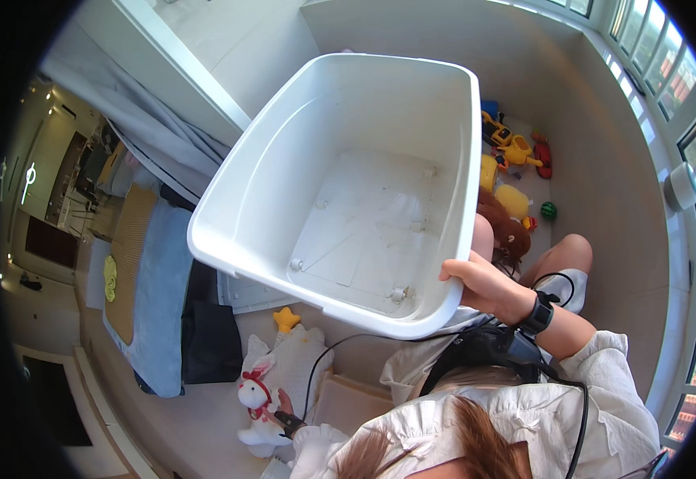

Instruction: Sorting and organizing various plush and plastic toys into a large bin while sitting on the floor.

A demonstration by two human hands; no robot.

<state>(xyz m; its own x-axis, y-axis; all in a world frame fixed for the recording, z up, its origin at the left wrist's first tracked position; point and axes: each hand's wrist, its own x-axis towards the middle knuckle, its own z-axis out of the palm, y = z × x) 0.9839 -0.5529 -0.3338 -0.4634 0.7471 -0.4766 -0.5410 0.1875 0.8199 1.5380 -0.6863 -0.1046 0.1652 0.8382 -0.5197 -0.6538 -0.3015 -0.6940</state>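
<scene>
A large white plastic bin [268, 176] fills the middle of the view, tilted, with its bare inside and small wheels at the bottom facing me. My right hand [484, 287] grips the bin's lower right rim, thumb on the edge. Low on the left, my left hand [282, 409] is closed on a white plush rabbit [254, 393] with a red bow, its fingers partly hidden. Behind the rabbit lie a pale plush cushion [304, 359] and a yellow star [286, 319].
Several toys [516, 152], yellow, red and brown, lie behind the bin at right, beside a small green ball [548, 211]. A low wall and windows curve along the right. A blue-and-tan mat [160, 295], black bag [211, 343] and grey curtain [148, 136] are at left.
</scene>
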